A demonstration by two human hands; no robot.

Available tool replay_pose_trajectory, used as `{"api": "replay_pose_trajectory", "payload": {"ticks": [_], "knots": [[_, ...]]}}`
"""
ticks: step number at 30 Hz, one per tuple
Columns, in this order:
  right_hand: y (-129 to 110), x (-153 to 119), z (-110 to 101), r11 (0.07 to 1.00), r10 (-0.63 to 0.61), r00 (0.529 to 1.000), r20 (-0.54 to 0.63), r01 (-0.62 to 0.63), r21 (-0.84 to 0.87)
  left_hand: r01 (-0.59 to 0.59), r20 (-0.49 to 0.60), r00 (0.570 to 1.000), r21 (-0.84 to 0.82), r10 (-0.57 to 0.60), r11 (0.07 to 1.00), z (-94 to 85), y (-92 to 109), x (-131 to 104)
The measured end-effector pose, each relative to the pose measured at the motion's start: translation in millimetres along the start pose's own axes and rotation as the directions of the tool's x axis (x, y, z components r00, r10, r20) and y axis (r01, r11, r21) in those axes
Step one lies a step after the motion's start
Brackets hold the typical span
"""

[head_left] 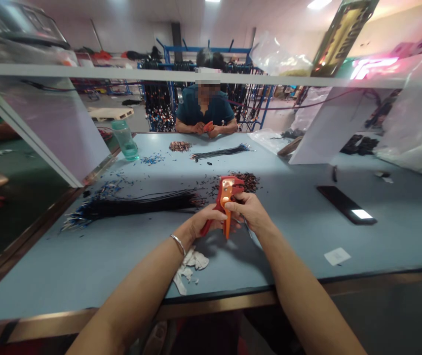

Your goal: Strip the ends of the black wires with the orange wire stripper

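A red and orange wire stripper [226,199] is held above the middle of the table, jaws up and handles pointing down. My left hand [211,219] is closed around its handles. From the other side, my right hand [246,209] grips the tool just below the jaws, with its thumb across the orange handle. A thin strand shows under my right hand, too faint to tell what it is. Behind the tool lies a pile of small dark and copper-coloured offcuts [248,182]. Left of my hands lies a thick bundle of black wires [140,203] with blue and white ends.
Across the table a person [206,111] holds a red tool. Nearby are a smaller wire bundle [221,152], copper-coloured bits [180,146] and a green bottle [125,141]. A black phone [344,203], a paper slip [337,256] and crumpled tissue [194,261] also lie here. A shelf spans overhead.
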State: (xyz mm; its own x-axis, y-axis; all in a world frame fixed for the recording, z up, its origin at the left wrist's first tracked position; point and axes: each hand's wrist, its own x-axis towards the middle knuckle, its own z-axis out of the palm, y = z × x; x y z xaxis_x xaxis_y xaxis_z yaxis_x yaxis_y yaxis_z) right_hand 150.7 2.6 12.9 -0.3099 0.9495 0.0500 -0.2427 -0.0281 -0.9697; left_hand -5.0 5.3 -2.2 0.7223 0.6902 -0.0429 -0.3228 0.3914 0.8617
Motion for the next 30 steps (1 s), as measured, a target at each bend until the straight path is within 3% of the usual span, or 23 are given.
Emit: {"api": "replay_pose_trajectory", "payload": {"ticks": [4, 7, 13, 19, 25, 30], "knots": [[0, 3, -5, 0.998, -0.06, 0.991, -0.117, 0.059, -0.012, 0.003, 0.065, 0.998, -0.087, 0.002, 0.996, -3.1, 2, -2], [1, 6, -8, 0.99, -0.122, 0.973, -0.195, 0.105, -0.094, 0.033, 0.054, 0.998, -0.027, -0.031, 0.999, -4.0, 1, -3], [-3, 6, -9, 0.984, -0.101, 0.987, -0.124, 0.08, -0.161, -0.033, -0.085, 0.996, 0.046, 0.037, 0.998, -0.5, -3, -1], [-2, 10, -20, 0.997, -0.009, 0.991, -0.133, -0.001, -0.08, -0.111, -0.259, 0.959, 0.041, 0.118, 0.993, -1.5, 0, 1], [3, 15, -22, 0.994, -0.056, 0.991, -0.119, 0.044, -0.103, -0.114, -0.247, 0.96, 0.094, 0.134, 0.989, -1.1, -2, 4], [5, 16, -23, 0.955, -0.184, 0.953, -0.239, 0.115, -0.275, -0.1, -0.274, 0.953, 0.125, 0.131, 0.987, -1.0, -4, 6]]}}
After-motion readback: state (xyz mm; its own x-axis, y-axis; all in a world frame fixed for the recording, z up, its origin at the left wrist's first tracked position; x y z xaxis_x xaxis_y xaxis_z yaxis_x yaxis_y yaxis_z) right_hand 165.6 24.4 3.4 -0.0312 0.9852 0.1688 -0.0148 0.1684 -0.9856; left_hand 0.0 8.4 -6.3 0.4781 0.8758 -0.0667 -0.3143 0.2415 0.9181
